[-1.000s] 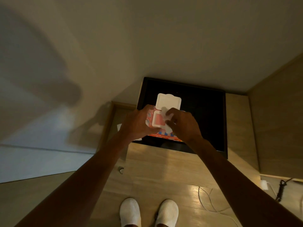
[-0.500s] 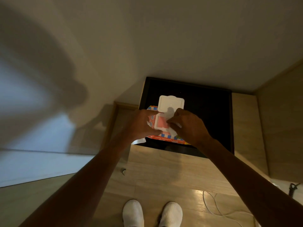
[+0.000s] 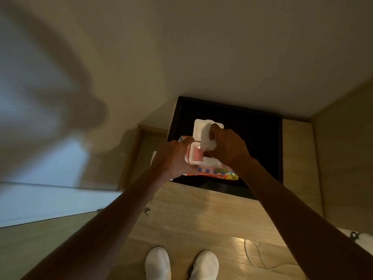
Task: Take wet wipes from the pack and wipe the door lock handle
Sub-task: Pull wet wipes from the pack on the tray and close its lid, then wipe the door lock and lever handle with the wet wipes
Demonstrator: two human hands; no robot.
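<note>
Wet wipes in a colourful soft plastic pack [image 3: 214, 172], white flip lid [image 3: 199, 126] open, sit over a black surface [image 3: 260, 150]. The left hand [image 3: 173, 158] clasps the pack; right hand [image 3: 228, 148] pinches a white wipe [image 3: 206, 138] rising from the opening. No door handle is in view; wiping remains.

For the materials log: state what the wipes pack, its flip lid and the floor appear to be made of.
Wipes pack: soft printed plastic film, glossy, its edge crumpled under the left hand.
Flip lid: rigid white plastic, matte, holding its moulded shape while open.
Floor: wood-look planks, glossy with a light reflection; real wood or laminate cannot be told.
</note>
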